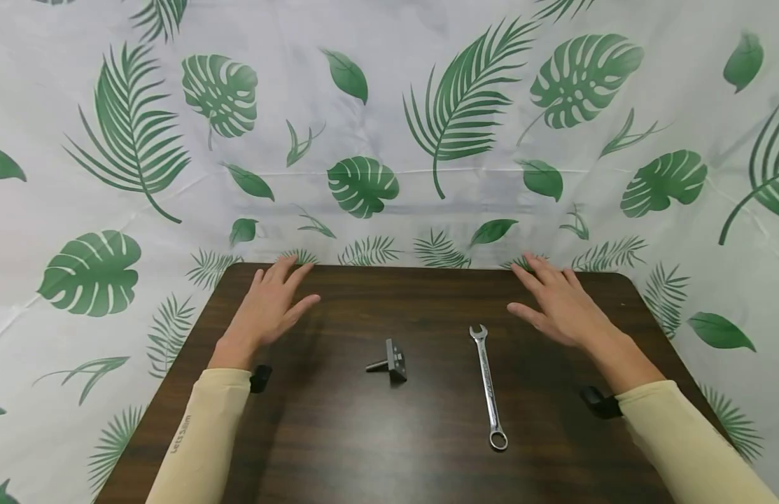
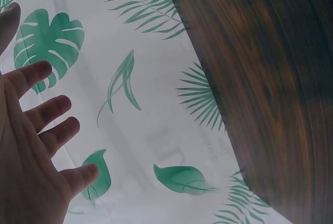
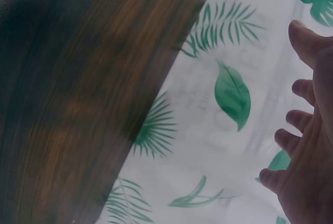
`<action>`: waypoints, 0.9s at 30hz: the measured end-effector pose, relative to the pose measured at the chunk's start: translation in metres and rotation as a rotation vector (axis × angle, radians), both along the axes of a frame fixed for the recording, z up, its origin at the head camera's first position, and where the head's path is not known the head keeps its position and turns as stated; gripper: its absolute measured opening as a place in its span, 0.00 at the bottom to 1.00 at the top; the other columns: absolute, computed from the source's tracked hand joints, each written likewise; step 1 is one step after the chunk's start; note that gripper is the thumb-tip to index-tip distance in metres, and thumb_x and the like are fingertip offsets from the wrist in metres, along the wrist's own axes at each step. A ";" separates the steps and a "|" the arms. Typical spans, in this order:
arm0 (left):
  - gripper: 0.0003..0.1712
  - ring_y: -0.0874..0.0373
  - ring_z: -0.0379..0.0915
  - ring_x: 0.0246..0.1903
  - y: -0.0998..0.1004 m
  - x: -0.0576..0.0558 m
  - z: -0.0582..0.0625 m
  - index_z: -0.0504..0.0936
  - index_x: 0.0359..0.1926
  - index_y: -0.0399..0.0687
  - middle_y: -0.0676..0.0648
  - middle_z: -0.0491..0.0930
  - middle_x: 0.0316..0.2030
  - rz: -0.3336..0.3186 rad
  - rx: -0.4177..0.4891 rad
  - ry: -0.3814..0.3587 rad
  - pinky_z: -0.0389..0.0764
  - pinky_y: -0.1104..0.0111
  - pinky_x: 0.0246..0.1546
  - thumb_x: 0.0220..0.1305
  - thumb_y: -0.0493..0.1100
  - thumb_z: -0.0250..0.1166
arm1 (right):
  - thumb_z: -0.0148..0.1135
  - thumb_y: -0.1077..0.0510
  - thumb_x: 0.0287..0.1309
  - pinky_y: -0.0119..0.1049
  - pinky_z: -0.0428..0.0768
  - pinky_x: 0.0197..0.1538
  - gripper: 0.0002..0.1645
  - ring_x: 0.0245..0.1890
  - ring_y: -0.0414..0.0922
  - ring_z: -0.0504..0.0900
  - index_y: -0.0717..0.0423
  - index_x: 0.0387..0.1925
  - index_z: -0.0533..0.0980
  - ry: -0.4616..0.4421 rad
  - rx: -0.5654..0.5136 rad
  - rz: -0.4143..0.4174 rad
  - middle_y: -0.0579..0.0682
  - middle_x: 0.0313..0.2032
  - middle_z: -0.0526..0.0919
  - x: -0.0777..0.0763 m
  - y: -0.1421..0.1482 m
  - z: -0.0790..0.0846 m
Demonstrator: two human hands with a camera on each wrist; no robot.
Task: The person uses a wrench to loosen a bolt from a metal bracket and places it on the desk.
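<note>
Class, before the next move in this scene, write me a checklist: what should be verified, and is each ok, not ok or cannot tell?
1. Left hand free: ok, empty, fingers extended.
2. Right hand free: ok, empty, fingers extended.
3. Wrench on the table: ok, lying flat.
4. Small block with rod apart from the wrench: ok.
5. Wrench in hand: not ok, neither hand touches it.
6. Wrench size suits the rod: cannot tell.

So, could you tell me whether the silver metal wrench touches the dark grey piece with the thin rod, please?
Apart: the head view shows bare brown tabletop between the wrench and the grey piece.
</note>
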State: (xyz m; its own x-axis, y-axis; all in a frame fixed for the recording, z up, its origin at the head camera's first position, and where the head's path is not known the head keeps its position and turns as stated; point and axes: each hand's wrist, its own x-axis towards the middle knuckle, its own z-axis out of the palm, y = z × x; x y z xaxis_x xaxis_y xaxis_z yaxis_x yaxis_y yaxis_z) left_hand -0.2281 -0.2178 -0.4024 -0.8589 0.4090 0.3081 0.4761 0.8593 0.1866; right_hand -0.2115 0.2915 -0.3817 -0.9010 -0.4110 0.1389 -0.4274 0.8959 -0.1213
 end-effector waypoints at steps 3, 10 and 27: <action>0.38 0.38 0.52 0.70 0.002 0.000 -0.002 0.62 0.73 0.47 0.36 0.56 0.71 0.010 0.003 -0.004 0.48 0.36 0.65 0.70 0.62 0.54 | 0.56 0.36 0.65 0.65 0.45 0.68 0.47 0.73 0.62 0.48 0.56 0.75 0.56 0.003 0.002 0.003 0.60 0.75 0.48 0.000 0.002 -0.001; 0.38 0.37 0.52 0.69 0.004 0.001 -0.008 0.62 0.72 0.46 0.35 0.56 0.70 -0.001 0.009 -0.024 0.49 0.35 0.64 0.70 0.61 0.56 | 0.54 0.34 0.66 0.66 0.43 0.68 0.47 0.73 0.61 0.48 0.55 0.75 0.56 -0.030 0.003 -0.007 0.60 0.75 0.48 0.003 0.002 -0.003; 0.41 0.37 0.57 0.67 0.034 0.004 -0.037 0.58 0.74 0.47 0.36 0.61 0.69 -0.119 0.088 -0.120 0.58 0.40 0.63 0.68 0.58 0.60 | 0.53 0.35 0.67 0.61 0.74 0.50 0.39 0.54 0.61 0.78 0.62 0.62 0.73 -0.245 -0.023 -0.111 0.63 0.56 0.79 0.025 -0.008 -0.030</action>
